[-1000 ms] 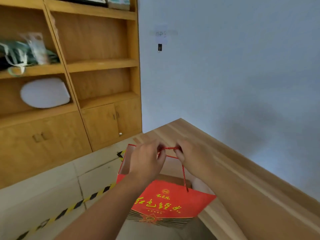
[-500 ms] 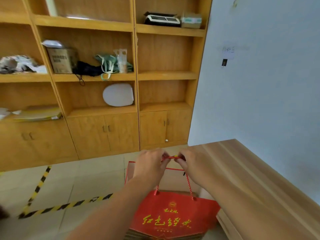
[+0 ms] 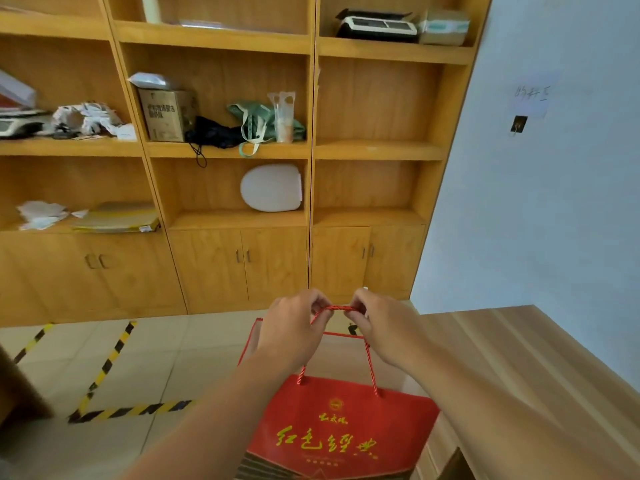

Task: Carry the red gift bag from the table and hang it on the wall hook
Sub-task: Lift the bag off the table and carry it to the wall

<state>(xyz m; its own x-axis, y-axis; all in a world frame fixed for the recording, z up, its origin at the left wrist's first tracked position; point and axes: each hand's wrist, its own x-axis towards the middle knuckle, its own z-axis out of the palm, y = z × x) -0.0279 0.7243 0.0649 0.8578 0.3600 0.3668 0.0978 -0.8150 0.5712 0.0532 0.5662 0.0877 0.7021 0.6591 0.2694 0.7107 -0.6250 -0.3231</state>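
The red gift bag [image 3: 343,431] with gold lettering hangs low in the middle, off the table, over the floor beside the table's left edge. My left hand [image 3: 294,327] and my right hand [image 3: 377,320] both pinch its red rope handle [image 3: 337,308], stretched short between them. A small dark wall hook [image 3: 518,124] sits high on the pale wall at the right, under a taped paper note, well above and to the right of my hands.
A wooden table [image 3: 540,368] fills the lower right along the wall. A tall wooden shelf unit [image 3: 311,150] with cupboards stands ahead, holding boxes, bags and a white lid. Yellow-black tape [image 3: 114,355] marks the tiled floor at the left.
The view has swung left and up, showing more of the shelf unit. The bag has come off the table's corner and hangs beside it; both hands keep their hold on the handle.
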